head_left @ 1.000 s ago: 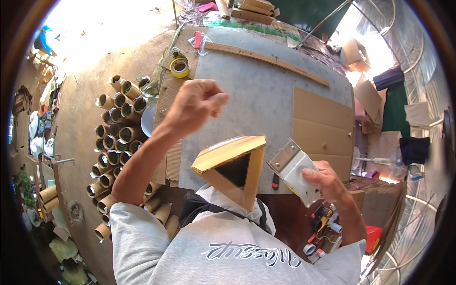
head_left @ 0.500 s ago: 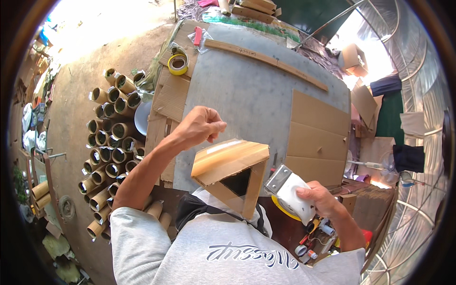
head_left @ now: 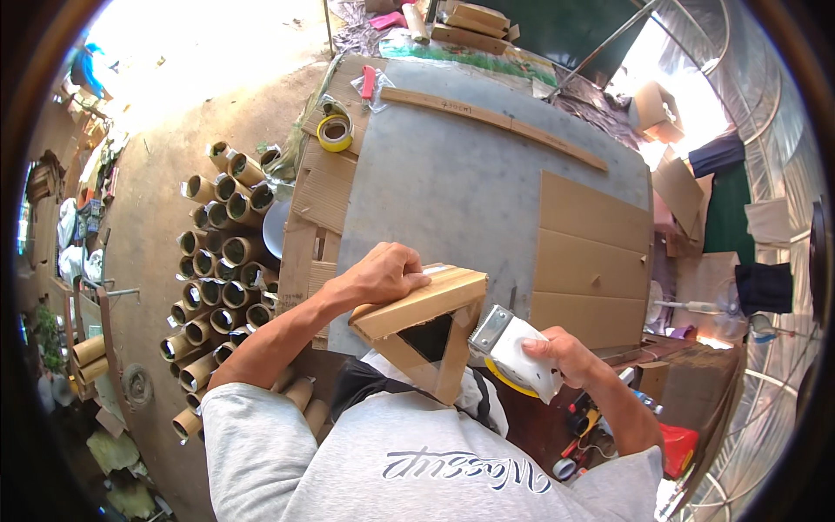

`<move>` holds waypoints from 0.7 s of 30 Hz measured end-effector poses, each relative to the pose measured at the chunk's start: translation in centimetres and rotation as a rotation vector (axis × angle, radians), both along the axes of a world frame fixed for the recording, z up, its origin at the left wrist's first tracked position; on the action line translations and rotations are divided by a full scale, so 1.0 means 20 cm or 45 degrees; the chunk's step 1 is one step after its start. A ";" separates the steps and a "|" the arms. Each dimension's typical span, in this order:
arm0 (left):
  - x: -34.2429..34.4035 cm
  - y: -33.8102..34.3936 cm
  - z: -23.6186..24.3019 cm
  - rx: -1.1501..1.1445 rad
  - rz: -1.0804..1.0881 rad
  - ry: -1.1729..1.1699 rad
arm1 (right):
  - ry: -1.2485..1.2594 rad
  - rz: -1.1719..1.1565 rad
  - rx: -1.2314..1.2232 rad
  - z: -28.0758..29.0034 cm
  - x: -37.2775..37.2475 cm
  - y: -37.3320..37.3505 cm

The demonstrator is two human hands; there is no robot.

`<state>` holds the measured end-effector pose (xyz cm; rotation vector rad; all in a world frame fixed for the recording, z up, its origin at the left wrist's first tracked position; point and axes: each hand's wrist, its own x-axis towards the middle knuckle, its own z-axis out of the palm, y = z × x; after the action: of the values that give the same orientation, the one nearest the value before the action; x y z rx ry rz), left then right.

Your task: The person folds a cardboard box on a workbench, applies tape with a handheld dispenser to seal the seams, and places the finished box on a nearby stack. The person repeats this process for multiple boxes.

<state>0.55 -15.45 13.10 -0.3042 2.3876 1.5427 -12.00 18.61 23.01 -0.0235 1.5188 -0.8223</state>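
Note:
My left hand [head_left: 385, 277] is closed, its curled fingertips touching the top edge of a triangular cardboard piece [head_left: 415, 306] with a dark opening and clear tape on it; whatever they pinch is hidden. The piece rests tilted at the table's front, against my body. My right hand [head_left: 565, 357] grips a white tape dispenser [head_left: 522, 355] with a metal, toothed head and a yellow edge, held just right of the cardboard piece, with the thumb over its white side.
A metal-grey table [head_left: 435, 183] holds a cardboard sheet [head_left: 587, 261], a long wooden strip [head_left: 496, 117], yellow tape [head_left: 337, 146] and a red tool [head_left: 368, 83]. Several cardboard tubes [head_left: 235, 252] stand left. Tools [head_left: 587, 418] lie lower right. Plastic sheeting on hoops lines the right.
My left hand has come down from above onto the cardboard piece's top. The dispenser in my right hand has moved lower and closer to that piece.

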 end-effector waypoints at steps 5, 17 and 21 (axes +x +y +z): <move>0.06 -0.09 -0.13 -0.687 -0.193 0.108 | 0.005 0.004 -0.055 -0.07 0.02 0.03; 0.30 0.63 0.43 -1.062 0.090 0.379 | -0.065 -0.020 -0.328 -0.16 0.04 0.03; 0.24 0.69 0.34 -1.077 0.242 0.467 | 0.016 -0.075 -0.501 -0.20 0.10 0.14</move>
<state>5.32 -1.60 19.83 -0.4490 3.2864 0.5783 -9.95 21.42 18.96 -0.2756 1.3539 -1.1597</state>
